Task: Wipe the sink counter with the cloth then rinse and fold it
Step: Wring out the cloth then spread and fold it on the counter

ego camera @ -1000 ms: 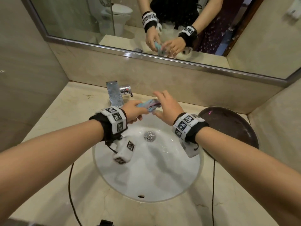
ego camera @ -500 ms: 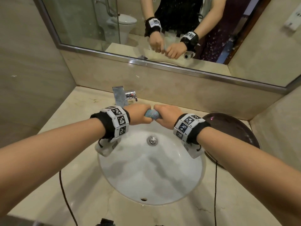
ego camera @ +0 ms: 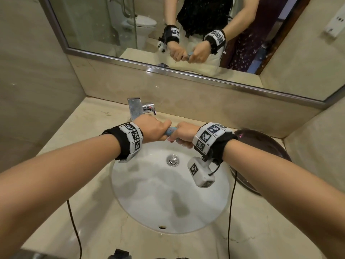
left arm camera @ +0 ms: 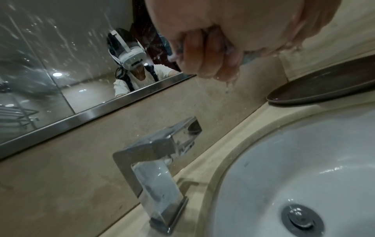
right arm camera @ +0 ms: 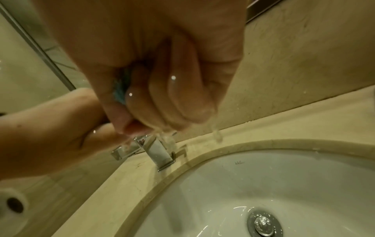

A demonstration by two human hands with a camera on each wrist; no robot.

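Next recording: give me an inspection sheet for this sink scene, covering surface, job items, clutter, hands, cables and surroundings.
Surface: beige stone counter around a white sink, basin wet.
Job items: blue cloth twisted between both fists, dripping.
Clutter: dark round dish right of the sink.
Hands: left hand and right hand each in a tight grip on the cloth.
Cables: two black cables cross the counter.
Surroundings: chrome faucet, mirror above.

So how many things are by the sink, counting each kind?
Hands: 2, left hand and right hand
Cloth: 1, blue cloth gripped by both
Faucet: 1, faucet
Sink: 1, sink
Drain plug: 1, drain plug
Dark plate: 1, dark plate
Total: 7
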